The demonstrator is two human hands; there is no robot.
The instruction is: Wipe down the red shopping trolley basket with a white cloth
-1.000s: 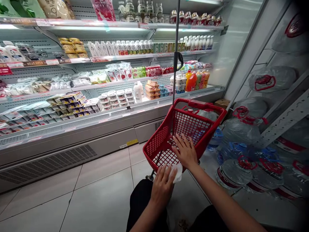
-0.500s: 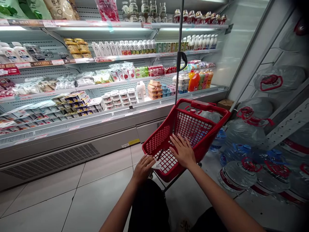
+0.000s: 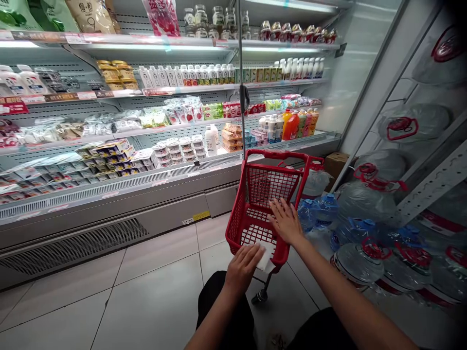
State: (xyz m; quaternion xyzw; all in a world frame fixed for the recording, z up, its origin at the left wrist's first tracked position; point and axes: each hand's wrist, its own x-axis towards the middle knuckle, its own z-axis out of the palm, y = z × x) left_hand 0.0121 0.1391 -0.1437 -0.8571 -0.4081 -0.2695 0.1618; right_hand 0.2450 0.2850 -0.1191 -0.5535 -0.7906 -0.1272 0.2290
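A red wheeled shopping basket [image 3: 245,194] stands on the tiled floor before me, its tall metal handle pole [image 3: 241,73] rising past the shelves. My right hand [image 3: 286,222] rests on the basket's right rim, fingers spread. My left hand [image 3: 243,265] presses a white wipe [image 3: 264,255] against the basket's near rim, fingers curled over it. My dark trouser legs show below my arms.
An open chiller [image 3: 146,180] with shelves of bottles, tubs and packs runs along the left and back. Large wrapped water jugs [image 3: 365,262] lie stacked on the floor at the right, beside a metal rack post [image 3: 430,184]. A cardboard box [image 3: 335,163] sits behind the basket.
The basket has swung round from angled to nearly square to me. My left hand with the wipe moved from the left corner to the middle of the near rim.
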